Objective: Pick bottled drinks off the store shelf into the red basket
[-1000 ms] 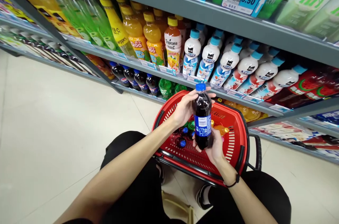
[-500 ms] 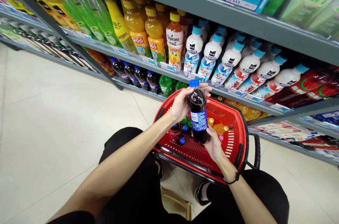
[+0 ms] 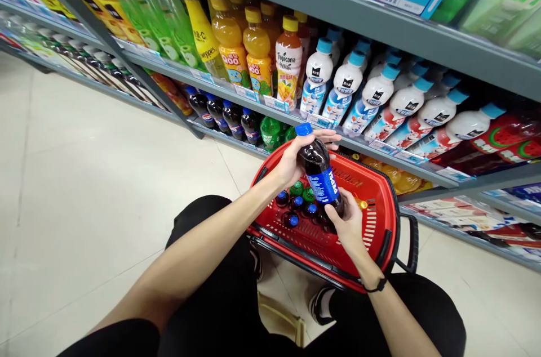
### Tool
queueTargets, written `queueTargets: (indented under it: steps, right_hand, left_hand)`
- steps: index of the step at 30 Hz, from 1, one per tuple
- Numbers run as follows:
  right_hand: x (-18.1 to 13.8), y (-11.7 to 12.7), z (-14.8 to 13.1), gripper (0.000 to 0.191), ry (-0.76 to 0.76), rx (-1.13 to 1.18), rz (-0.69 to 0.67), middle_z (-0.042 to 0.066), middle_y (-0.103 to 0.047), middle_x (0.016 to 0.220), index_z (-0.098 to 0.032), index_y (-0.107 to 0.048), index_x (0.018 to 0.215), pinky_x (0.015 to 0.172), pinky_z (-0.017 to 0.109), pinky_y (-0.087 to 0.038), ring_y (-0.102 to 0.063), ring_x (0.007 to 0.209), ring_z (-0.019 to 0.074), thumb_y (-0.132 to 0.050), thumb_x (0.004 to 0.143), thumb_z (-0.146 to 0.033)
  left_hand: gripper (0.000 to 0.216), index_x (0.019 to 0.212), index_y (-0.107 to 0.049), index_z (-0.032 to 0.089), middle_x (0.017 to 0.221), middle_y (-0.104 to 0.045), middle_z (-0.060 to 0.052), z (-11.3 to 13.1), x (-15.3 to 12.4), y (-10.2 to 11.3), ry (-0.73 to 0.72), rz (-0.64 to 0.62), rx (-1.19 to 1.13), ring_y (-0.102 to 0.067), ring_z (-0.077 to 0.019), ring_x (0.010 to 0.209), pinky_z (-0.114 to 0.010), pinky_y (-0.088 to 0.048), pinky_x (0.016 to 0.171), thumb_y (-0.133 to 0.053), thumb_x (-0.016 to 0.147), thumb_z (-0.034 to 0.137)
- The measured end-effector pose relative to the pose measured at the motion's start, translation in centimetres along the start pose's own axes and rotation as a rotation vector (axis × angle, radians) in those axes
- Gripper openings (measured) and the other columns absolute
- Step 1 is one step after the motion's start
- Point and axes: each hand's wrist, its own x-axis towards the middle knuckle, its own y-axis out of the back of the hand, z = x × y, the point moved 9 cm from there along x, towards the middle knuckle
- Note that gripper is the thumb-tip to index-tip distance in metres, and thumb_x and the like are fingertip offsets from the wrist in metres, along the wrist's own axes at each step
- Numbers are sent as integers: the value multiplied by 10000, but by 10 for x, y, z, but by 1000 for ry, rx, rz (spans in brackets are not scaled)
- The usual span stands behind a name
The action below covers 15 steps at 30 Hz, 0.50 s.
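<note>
A dark cola bottle [image 3: 322,177] with a blue cap and a blue Pepsi label is held tilted above the red shopping basket [image 3: 291,244]. My left hand [image 3: 295,159] is around the bottle's neck and shoulder, its thumb near the cap and its fingers reaching out behind. Lower down, my right hand [image 3: 349,221] grips the base, thumb in front. Inside the basket stand several bottles with blue caps [image 3: 293,221] and a few with green caps [image 3: 309,194]. An orange drink bottle is partly hidden behind my right hand.
Ahead runs a grey shelf [image 3: 338,13] of drinks: yellow-capped juice bottles [image 3: 256,53], white bottles with light blue caps [image 3: 318,72]. More colas [image 3: 232,119] sit on the bottom shelf. The basket's black handle [image 3: 412,241] sticks out right. My knees flank the basket.
The cola bottle has been turned so its Pepsi lettering shows, and it leans more. My right hand has shifted its grip around the base. The view has moved slightly.
</note>
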Motion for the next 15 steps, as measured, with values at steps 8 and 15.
queueTargets:
  steps: [8, 15]
  right_hand:
    - [-5, 10, -18, 580, 217, -261, 86, 70, -634, 1193, -232, -614, 1234, 1029, 403, -510, -628, 1117, 245, -913, 761, -381]
    - [-12, 18, -40, 634, 437, -548, 238, 87, -589, 1178, -224, -579, 1264, 976, 426, -520, -611, 1082, 261, -916, 772, -439]
  left_hand:
    - [495, 1203, -778, 169, 1373, -721, -141, -1, -2, -3, -24, -64, 25, -694, -291, 1180, -462, -527, 1077, -609, 904, 526]
    - [500, 1181, -778, 161, 1369, -723, -150, -4, -2, -4, -3, -67, 23, -669, -325, 1253, -466, -517, 1084, -637, 873, 529]
